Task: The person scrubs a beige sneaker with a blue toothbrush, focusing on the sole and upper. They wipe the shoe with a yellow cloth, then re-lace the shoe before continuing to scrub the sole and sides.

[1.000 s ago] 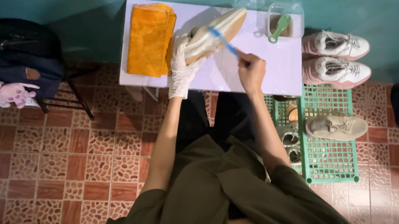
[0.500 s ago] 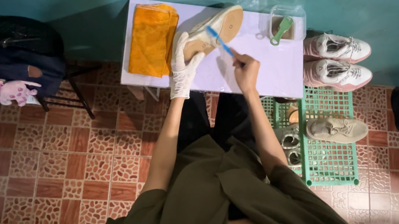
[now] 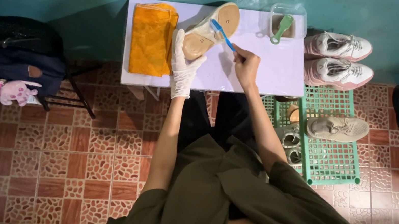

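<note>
We see a small white table [image 3: 276, 73] pushed against a teal wall [image 3: 349, 0], its far edge meeting the wall and its near edge over our knees; bare tabletop lies open to the right of the hands. Our gloved left hand [image 3: 183, 65] is clasped around the heel of a cream shoe [image 3: 211, 28], held sole-up and tilted above the table's middle. Our bare right hand [image 3: 246, 64] is clenched on a blue toothbrush [image 3: 222, 34] whose head rests on the sole. A folded orange cloth [image 3: 151, 38] lies just beside the shoe at the left edge. A clear plastic tub [image 3: 287, 21] near the far right corner holds a green-handled brush [image 3: 282, 29]; what else is inside is hard to make out. The shoe's upper is hidden underneath.
</note>
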